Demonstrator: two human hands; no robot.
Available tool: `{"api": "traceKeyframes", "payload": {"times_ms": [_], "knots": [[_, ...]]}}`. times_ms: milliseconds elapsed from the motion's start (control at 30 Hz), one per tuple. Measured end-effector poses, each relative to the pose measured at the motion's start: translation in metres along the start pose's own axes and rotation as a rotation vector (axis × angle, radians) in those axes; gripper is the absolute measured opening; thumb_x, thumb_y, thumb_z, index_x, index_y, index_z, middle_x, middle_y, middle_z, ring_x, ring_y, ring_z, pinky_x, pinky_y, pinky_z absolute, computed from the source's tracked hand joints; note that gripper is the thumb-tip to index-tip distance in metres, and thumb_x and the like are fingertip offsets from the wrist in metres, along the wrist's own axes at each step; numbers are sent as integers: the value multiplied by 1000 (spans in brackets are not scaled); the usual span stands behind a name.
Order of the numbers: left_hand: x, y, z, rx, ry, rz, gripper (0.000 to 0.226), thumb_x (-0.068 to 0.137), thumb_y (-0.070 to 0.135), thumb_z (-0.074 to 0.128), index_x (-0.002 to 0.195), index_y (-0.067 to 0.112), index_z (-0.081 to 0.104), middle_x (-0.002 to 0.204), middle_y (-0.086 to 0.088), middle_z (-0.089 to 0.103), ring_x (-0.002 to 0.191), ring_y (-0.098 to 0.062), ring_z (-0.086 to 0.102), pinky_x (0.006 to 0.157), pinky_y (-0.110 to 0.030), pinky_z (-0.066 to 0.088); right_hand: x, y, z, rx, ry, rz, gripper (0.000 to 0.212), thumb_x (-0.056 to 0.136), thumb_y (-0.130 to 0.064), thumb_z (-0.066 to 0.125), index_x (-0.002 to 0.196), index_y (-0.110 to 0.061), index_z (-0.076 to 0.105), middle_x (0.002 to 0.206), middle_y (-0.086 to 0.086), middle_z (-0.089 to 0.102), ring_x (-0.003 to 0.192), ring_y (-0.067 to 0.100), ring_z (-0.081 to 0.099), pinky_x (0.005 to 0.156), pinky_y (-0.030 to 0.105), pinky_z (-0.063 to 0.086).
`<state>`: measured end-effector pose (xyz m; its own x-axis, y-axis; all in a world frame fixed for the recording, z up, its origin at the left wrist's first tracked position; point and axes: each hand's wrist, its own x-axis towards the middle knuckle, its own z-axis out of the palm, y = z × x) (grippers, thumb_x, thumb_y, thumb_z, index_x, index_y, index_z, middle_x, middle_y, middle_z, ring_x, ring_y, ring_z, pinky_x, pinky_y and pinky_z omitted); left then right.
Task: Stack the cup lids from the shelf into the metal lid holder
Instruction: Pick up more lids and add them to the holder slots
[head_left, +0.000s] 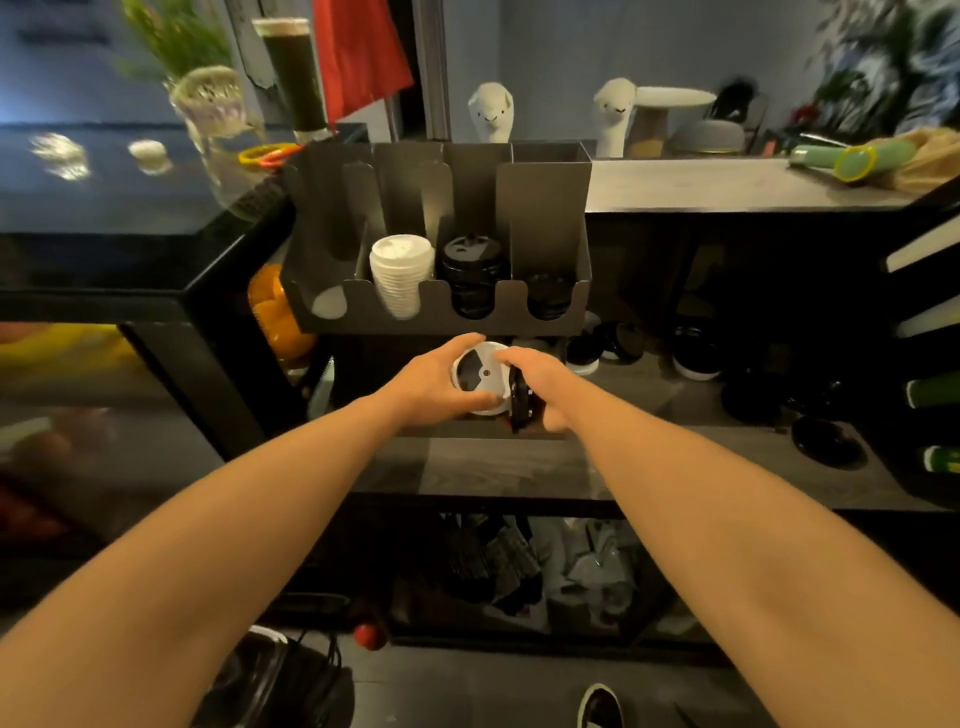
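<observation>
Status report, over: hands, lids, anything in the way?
Left hand grips a white lid; right hand grips a black lid on edge. Both below the metal lid holder, not yet in. Nothing in the way.

No text, brand, number or sign readable from here. Metal lid holder (543, 218): bare sheet. White lid stack (400, 275) and black lid stack (471, 275): only moulded shapes, too blurred to read. Loose white lid (480, 374) and loose black lid (521, 402) at the shelf (493, 467): no letters I can make out.
</observation>
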<state>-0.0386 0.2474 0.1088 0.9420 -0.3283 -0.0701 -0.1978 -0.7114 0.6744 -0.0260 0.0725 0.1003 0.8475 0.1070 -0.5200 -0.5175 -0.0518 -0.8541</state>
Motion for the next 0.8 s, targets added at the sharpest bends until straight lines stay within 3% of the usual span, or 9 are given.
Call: {"api": "traceKeyframes", "payload": {"times_ms": [100, 333, 433, 500, 633, 800], "knots": [[0, -2, -20, 43, 46, 21, 95, 78, 47, 81, 153, 34, 25, 151, 1, 44, 136, -22, 43, 106, -35, 36, -2, -18, 13, 13, -24, -12, 32, 94, -41, 58, 120, -21, 60, 112, 15, 67, 99, 30, 66, 85, 43, 57], [14, 0, -78, 186, 352, 65, 93, 74, 59, 78, 151, 32, 33, 149, -2, 47, 133, -24, 47, 106, -45, 45, -1, -74, 41, -106, 50, -233, 47, 86, -49, 60, 125, -23, 59, 121, 11, 60, 114, 32, 55, 100, 52, 45], [24, -2, -102, 353, 476, 23, 87, 71, 68, 75, 143, 27, 45, 136, -1, 45, 121, -21, 49, 97, -40, 48, 0, -101, 46, -121, 34, -356, 26, 82, -43, 62, 96, -22, 69, 98, 8, 65, 94, 27, 58, 82, 40, 46], [34, -5, -115, 436, 527, -8, 84, 68, 74, 72, 133, 24, 54, 127, 0, 46, 111, -18, 49, 88, -38, 50, 3, -116, 47, -177, 22, -456, 18, 85, -36, 61, 81, -19, 66, 85, 4, 61, 84, 22, 54, 77, 38, 45], [59, -8, -134, 474, 530, -61, 83, 72, 70, 71, 135, 20, 53, 132, -6, 52, 115, -23, 52, 89, -39, 49, 12, -135, 58, -492, -10, -582, 29, 77, -42, 62, 98, -22, 62, 112, 4, 58, 107, 26, 55, 98, 51, 50], [84, -9, -148, 443, 470, -92, 74, 83, 52, 72, 143, 15, 49, 141, -9, 55, 129, -32, 51, 101, -48, 49, 16, -161, 72, -842, -101, -500, 23, 89, -35, 61, 104, -17, 59, 105, 6, 56, 100, 25, 56, 98, 44, 51]]}}
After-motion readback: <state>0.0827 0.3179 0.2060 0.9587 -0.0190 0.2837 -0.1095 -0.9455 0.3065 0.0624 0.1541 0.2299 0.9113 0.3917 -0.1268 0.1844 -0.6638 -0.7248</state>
